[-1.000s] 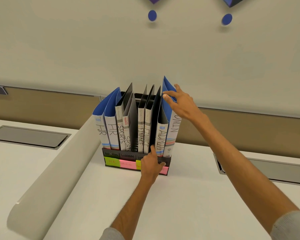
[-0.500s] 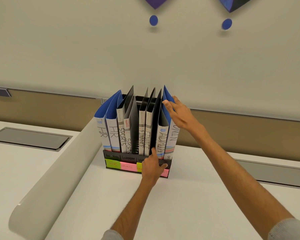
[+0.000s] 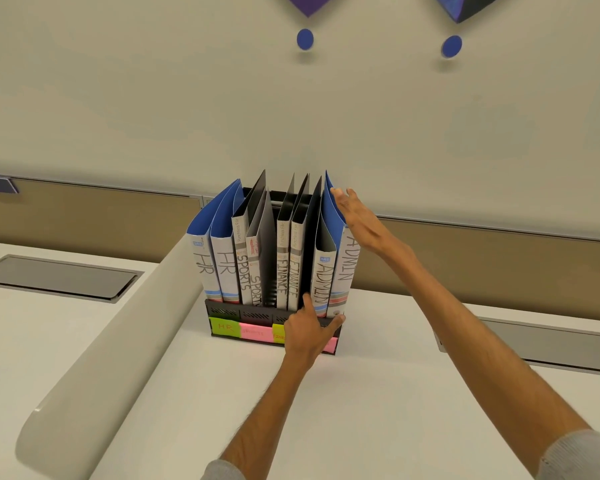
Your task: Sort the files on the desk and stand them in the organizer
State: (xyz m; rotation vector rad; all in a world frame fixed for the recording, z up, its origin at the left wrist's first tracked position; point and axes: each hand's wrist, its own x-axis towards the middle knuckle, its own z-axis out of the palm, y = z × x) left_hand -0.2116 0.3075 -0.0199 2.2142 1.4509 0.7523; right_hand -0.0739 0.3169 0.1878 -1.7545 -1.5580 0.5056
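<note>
Files [image 3: 281, 271] are found standing sorted in the organizer [image 3: 229, 311] far on the desk [image 3: 187, 393], the rightmost ADMIN file [image 3: 343, 271] pressed by the flat, open right hand [image 3: 355, 216], the near rim braced by the spread, empty left hand [image 3: 307, 336]; final squaring is judged underway, gentle release being next required.

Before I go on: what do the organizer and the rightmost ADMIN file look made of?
Organizer: matte black and rigid, with punched slots in its front wall; probably thin metal, possibly hard plastic. Rightmost ADMIN file: flexible card or thin plastic sheet, since its blue cover curves freely; smooth white spine with hand-lettered marker.
</note>
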